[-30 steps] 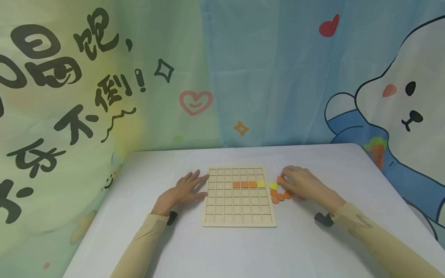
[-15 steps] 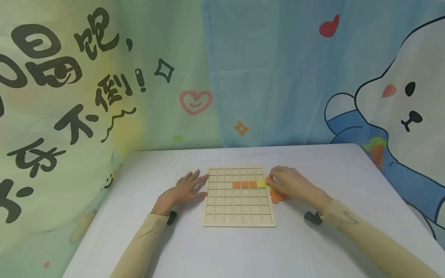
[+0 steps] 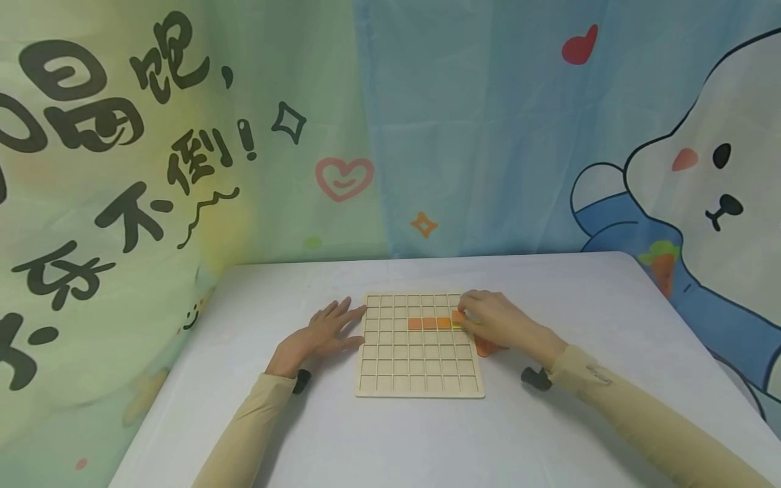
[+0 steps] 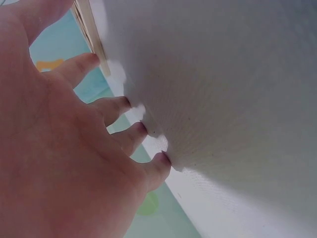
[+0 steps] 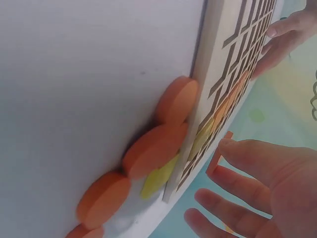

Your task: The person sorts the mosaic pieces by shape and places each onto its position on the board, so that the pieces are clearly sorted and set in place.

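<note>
The left sleeve extended from the lower edge of the head view up and to the right, with a black wrist unit at the cuff. The left hand was positioned palm down with fingers spread. Its fingertips rested on the white surface, the palm was raised above it, and the index fingertip and thumb reached the left edge of the wooden grid board.

The board lay flat on the surface between the two hands. In its third row from the far edge, three orange squares occupied adjacent cells, followed on the right by a yellow square.

The orange tile was pinched between thumb and index finger of the right hand and held tilted over the right-hand side of the board, near the yellow square. The remaining fingers of that hand were bent and set apart from the tile.

Along the right edge of the board, beneath this hand, lay several orange discs and a loose yellow tile. The right sleeve extended toward the lower right corner.
</note>
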Demonstrator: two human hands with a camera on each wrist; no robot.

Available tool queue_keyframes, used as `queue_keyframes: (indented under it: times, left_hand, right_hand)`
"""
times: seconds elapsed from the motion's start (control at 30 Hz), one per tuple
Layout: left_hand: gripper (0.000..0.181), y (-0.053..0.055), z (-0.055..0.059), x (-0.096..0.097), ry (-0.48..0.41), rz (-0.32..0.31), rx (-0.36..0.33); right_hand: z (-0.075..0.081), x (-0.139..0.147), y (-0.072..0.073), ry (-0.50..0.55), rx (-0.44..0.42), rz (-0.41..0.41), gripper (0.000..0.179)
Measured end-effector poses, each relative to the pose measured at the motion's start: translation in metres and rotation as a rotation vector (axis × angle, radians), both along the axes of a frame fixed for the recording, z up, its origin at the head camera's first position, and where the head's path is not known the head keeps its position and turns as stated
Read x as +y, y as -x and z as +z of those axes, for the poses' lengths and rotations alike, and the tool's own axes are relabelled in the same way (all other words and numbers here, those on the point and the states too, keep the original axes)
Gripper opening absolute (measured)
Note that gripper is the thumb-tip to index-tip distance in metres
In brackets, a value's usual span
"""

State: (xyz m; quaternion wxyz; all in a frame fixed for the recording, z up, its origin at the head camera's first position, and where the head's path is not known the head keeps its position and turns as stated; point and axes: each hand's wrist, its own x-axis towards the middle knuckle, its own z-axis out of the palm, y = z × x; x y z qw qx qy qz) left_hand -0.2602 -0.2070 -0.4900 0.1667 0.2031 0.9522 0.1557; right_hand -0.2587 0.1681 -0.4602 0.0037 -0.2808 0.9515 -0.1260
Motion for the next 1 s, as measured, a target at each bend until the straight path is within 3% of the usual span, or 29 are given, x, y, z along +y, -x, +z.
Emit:
queue_keyframes:
  times: [0.4,0.67,1.0]
  left_hand:
    - [0.071,-0.002,0.001,0.002,-0.005,0.01,0.018]
    - [0.071,-0.002,0.002,0.002,-0.01,0.006,0.016]
    - [0.071,-0.002,0.002,0.001,-0.008,0.006,0.013]
  right_hand:
    - [0.003,-0.019,0.001,0.04,0.019,0.073,0.02]
    - [0.001,-0.034,0.002,0.026,-0.006,0.079,0.02]
    - [0.004,-0.046,0.001,0.033,0.052,0.144,0.015]
